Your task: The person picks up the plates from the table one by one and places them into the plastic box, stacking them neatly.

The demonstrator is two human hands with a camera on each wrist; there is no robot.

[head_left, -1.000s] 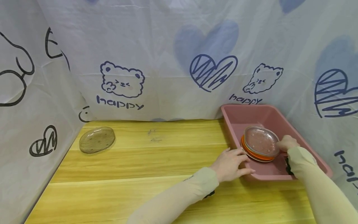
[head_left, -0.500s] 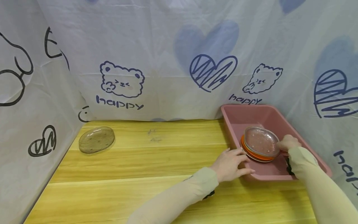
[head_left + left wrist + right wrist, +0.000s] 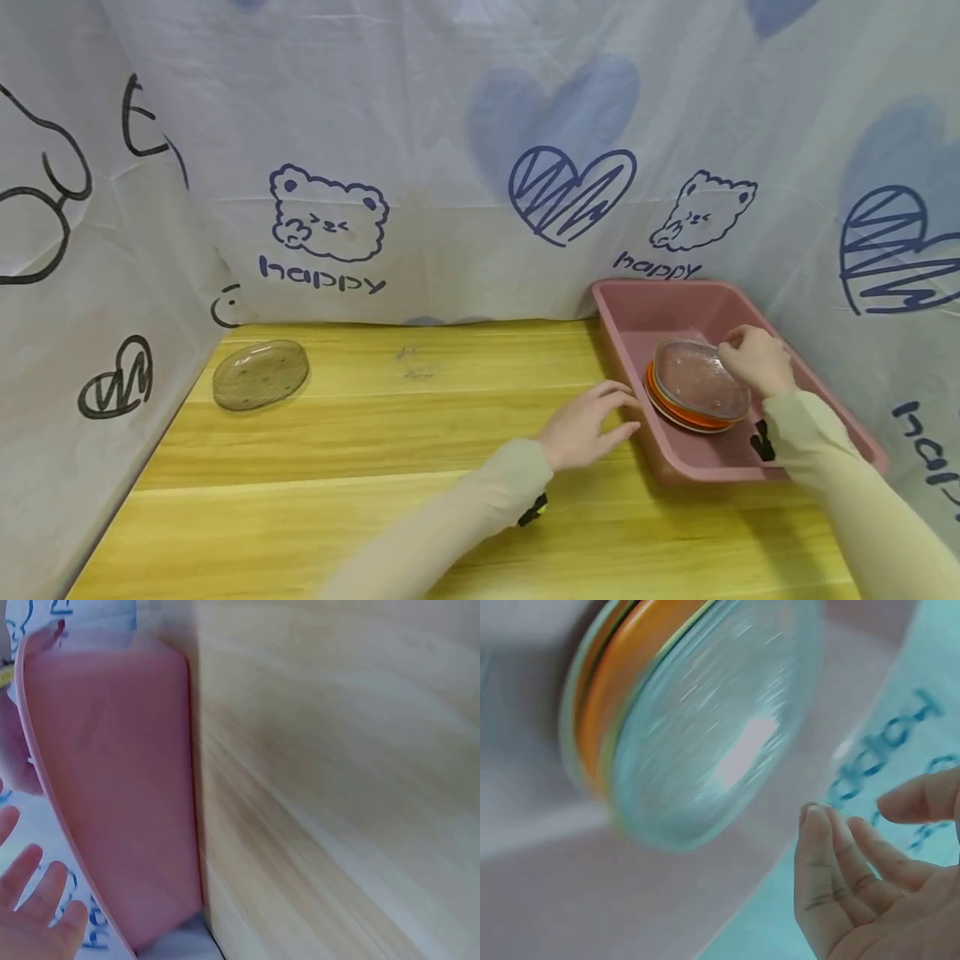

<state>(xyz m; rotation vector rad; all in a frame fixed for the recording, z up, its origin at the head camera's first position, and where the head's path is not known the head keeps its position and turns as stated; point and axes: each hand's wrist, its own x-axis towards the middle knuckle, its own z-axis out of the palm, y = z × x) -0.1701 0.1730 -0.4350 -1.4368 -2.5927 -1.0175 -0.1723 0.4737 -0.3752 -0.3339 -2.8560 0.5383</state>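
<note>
A stack of plates (image 3: pixel 678 412) with orange rims sits in the pink tub (image 3: pixel 708 475), a clear glass plate (image 3: pixel 693 379) on top. My right hand (image 3: pixel 757 360) hovers above the stack's right side. In the right wrist view its thumb stands apart from the loosely bent fingers (image 3: pixel 821 862), and nothing is between them. Beside the tub's left wall is my left hand (image 3: pixel 588 429), fingers spread and holding nothing. The left wrist view shows its fingertips near the tub rim; whether they touch it I cannot tell.
Another clear oval plate (image 3: pixel 261 375) lies at the far left of the wooden table (image 3: pixel 337 517). White cloth (image 3: pixel 450 250) with blue drawings hangs behind and at both sides, close to the tub.
My right hand has lifted from the stack's right edge, up and slightly left. My left hand has drawn back leftward off the tub's rim. The plates stay put.
</note>
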